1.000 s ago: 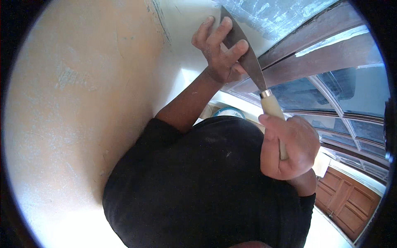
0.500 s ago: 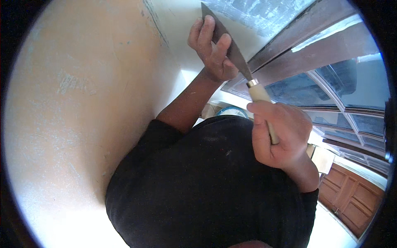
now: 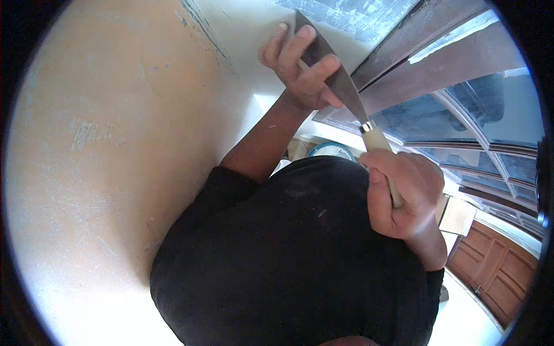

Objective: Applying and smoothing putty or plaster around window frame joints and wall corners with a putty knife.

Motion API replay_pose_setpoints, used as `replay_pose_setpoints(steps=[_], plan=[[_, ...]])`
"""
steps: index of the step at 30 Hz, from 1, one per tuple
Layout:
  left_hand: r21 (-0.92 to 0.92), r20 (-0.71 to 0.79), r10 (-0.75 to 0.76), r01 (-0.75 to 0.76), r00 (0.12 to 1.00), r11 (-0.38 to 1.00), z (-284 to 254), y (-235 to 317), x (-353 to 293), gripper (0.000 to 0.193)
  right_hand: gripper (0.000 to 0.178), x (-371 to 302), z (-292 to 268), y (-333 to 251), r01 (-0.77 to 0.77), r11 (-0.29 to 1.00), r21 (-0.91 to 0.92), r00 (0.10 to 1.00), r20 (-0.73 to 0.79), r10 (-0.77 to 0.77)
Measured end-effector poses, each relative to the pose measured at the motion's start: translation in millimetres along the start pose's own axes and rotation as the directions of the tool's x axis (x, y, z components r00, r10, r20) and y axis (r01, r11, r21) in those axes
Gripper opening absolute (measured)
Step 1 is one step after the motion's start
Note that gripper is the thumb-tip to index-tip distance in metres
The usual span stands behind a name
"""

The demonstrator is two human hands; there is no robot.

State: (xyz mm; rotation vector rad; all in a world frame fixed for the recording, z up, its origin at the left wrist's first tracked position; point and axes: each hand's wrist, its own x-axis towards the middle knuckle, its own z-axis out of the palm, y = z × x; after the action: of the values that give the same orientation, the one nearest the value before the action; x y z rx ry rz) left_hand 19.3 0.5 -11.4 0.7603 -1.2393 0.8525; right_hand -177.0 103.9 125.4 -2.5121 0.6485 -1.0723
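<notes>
My right hand [image 3: 407, 190] is wrapped round the pale handle of a putty knife [image 3: 337, 78], whose long, dark metal blade points up and to the left. Beside the blade, my left hand [image 3: 303, 72] is open with its fingers spread. Two of its fingertips overlap the blade face; whether they press on it I cannot tell. Past the blade's tip lies a wall patch [image 3: 352, 14] smeared blue-grey and white.
A peach wall [image 3: 133, 115] with scuffed spots rises on my left. Dark window frames with glass panes [image 3: 410, 121] run along the right. Beyond my body stand a blue-rimmed bucket [image 3: 332, 150] and, at lower right, a brown panelled door [image 3: 493, 271].
Both the putty knife and my right hand have shifted slightly right and down. My left hand's fingers have spread and moved a little right along with the blade.
</notes>
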Motion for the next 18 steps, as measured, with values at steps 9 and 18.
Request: replay_pose_setpoints(steps=[9,18], plan=[[-0.079,-0.043,-0.073,0.070,0.996,0.994,0.7,-2.7,-5.9,0.056,0.018,5.8,-9.6,-8.0,0.061,0.996,-0.062,0.976,0.215,-0.046],[-0.035,0.028,-0.063,0.064,0.998,0.997,-3.7,-3.2,-2.9,0.057,0.016,5.5,-15.8,-6.7,0.075,0.996,-0.040,0.981,0.184,-0.067]])
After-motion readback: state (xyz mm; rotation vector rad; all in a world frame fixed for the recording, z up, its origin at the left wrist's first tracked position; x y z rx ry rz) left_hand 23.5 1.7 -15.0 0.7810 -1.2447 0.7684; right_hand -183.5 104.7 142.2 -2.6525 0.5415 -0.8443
